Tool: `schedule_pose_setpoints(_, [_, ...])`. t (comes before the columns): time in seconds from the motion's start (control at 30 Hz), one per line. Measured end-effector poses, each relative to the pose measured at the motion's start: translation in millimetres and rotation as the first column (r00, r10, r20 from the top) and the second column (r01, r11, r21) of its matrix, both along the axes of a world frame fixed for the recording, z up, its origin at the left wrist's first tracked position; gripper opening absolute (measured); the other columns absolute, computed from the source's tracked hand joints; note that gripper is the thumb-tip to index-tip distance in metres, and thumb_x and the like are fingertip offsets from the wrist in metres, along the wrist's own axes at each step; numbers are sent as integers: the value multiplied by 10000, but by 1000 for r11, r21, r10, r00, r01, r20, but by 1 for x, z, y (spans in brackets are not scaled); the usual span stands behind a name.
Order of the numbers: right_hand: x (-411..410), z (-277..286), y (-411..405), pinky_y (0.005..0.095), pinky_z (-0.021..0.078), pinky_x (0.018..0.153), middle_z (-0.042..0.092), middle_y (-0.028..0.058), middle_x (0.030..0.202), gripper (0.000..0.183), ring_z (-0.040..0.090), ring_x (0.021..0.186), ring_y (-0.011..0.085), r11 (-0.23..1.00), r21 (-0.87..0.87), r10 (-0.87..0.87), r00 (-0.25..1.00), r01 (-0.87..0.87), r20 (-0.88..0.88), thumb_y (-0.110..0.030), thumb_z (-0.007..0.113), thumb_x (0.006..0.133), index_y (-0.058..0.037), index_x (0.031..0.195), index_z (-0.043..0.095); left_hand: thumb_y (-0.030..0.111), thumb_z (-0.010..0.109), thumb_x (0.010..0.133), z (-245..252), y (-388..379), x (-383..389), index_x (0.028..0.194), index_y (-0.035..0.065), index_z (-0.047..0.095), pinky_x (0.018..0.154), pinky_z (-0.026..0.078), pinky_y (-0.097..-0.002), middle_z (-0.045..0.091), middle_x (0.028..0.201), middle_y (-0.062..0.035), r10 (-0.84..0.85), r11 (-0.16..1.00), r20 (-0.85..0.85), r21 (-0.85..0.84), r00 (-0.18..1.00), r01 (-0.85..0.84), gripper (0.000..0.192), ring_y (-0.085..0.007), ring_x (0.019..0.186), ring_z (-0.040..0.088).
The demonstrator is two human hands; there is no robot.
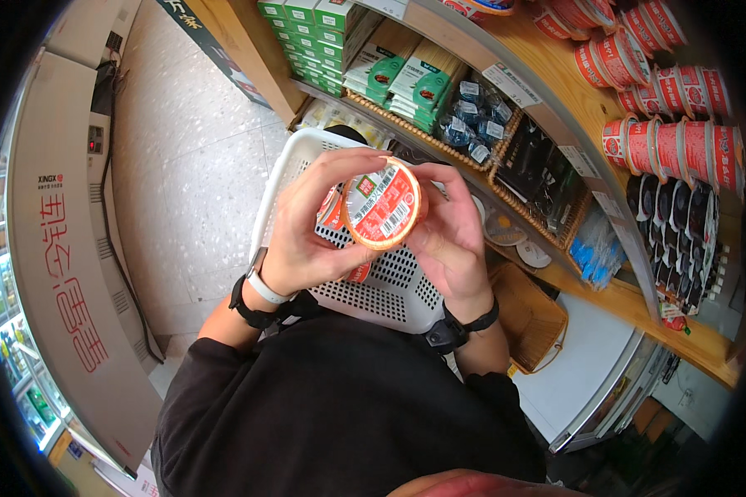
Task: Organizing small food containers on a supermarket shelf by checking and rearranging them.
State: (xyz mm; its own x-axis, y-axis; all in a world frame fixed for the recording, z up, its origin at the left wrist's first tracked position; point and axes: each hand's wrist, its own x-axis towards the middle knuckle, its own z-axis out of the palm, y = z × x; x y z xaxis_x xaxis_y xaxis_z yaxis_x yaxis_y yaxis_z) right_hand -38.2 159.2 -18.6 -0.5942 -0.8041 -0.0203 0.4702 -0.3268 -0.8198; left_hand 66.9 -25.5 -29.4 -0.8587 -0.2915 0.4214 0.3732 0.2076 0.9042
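Observation:
Between my two hands is a small round tub with a red and white printed lid [382, 202], its lid turned up towards the camera. My left hand [314, 220] curves around the tub's left side, thumb below and fingers above. On the right side, my right hand [447, 230] has its thumb and fingers at the tub's rim. Below the hands stands a white perforated plastic basket [395, 282]. Inside it, partly hidden by my left hand and the held tub, are red tubs [331, 211].
Wooden shelves at the right hold stacked red tubs [674, 149], green-and-white packets [426, 77] and green boxes [317, 37] behind a curved shelf edge [510, 84]. An empty-looking brown wicker basket [525, 317] sits at lower right. A long white freezer cabinet [62, 248] lines the left.

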Motion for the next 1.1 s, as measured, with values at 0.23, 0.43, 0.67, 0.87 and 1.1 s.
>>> schedule_pose_setpoints(0.23, [0,23,5,453,513,1114,500,277,1534,540,594,1342,401,934,68,-57,337,350,-940,74,748,832,-39,1349,641,17,841,747,8,-1,-10,1469,14,490,1189,434,-446,530,1549,-258,-169,972,-44,157,985,174,802,-364,1433,546])
schedule_pose_setpoints(0.43, [1,23,1,521,469,1166,496,308,1534,541,555,1399,449,941,93,-6,292,325,-956,93,777,790,3,1313,675,-129,747,833,13,-3,-9,1521,106,383,1261,303,-527,207,1693,-370,-313,920,-134,205,940,335,813,-447,1586,280])
schedule_pose_setpoints(0.67, [-84,105,-9,464,558,1067,524,282,1518,532,629,1307,373,644,-455,-383,-256,615,-888,95,872,753,26,1241,670,2,715,860,1,-25,5,1320,81,647,1164,415,-522,560,1464,-239,12,913,342,-388,940,129,472,-415,1403,518])
schedule_pose_setpoints(0.87, [-161,172,-47,388,505,1072,695,212,1275,459,662,1231,338,437,-593,-252,-540,676,-803,140,776,715,56,1153,666,144,805,842,-66,-13,30,1403,116,611,1166,424,-516,527,1502,-226,194,530,483,-784,854,323,594,-436,1461,434])
schedule_pose_setpoints(1.1, [-186,139,-47,497,527,983,662,215,1339,404,672,1159,431,460,-341,141,-447,820,-883,-122,839,872,40,1188,645,110,799,802,-82,-28,23,1201,68,685,1114,468,-507,569,1371,-207,209,698,476,-684,854,210,418,-422,1340,508])
